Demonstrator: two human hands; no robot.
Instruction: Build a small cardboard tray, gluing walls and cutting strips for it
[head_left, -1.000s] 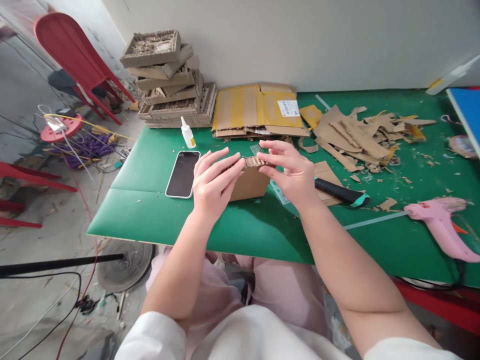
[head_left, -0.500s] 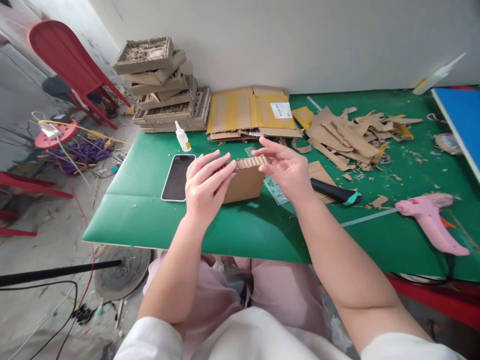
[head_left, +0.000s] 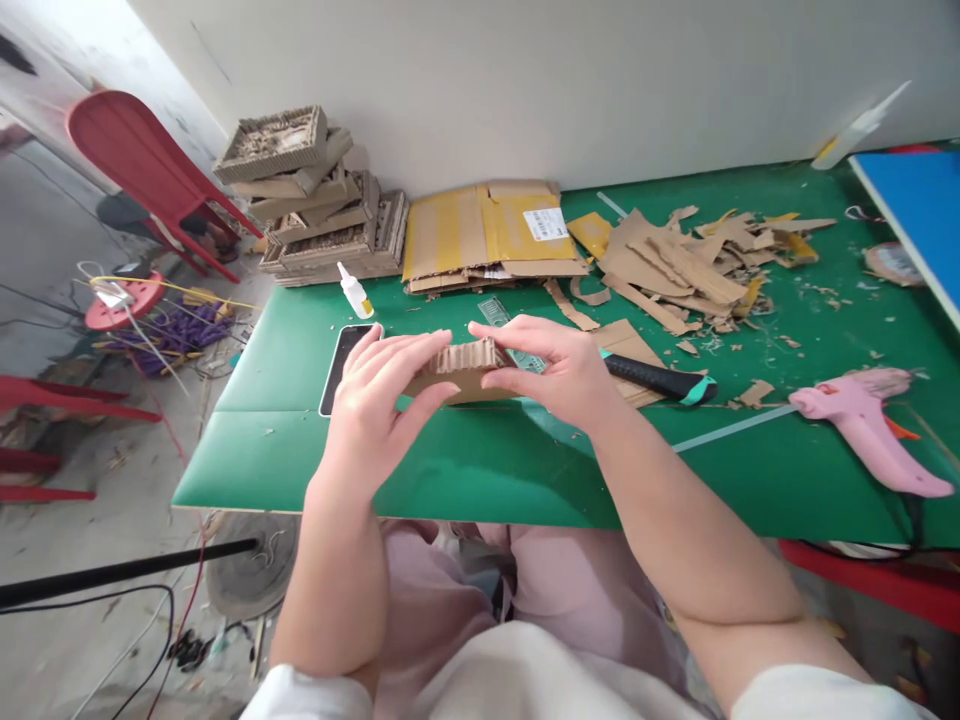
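A small cardboard box (head_left: 469,385) with a corrugated strip along its top edge is on the green table in front of me. My left hand (head_left: 379,400) wraps round its left end, the thumb along the near side and the fingers over the top. At the other end, my right hand (head_left: 559,368) pinches the corner between thumb and fingers. Both hands hide part of the box. Just left of it lies a phone (head_left: 336,368), partly under my left hand. A clear green-tinted ruler (head_left: 495,312) runs behind my right hand.
A small glue bottle (head_left: 355,295) stands beyond the phone. Stacked cardboard trays (head_left: 300,190) and flattened cardboard (head_left: 465,235) are at the back. To the right are cardboard scraps (head_left: 675,265), a black cutter (head_left: 660,378) and a pink glue gun (head_left: 859,420).
The box's near face has tipped lower and its corrugated top shows more. My left thumb has come round to the near side, and my right hand has closed on the right corner.
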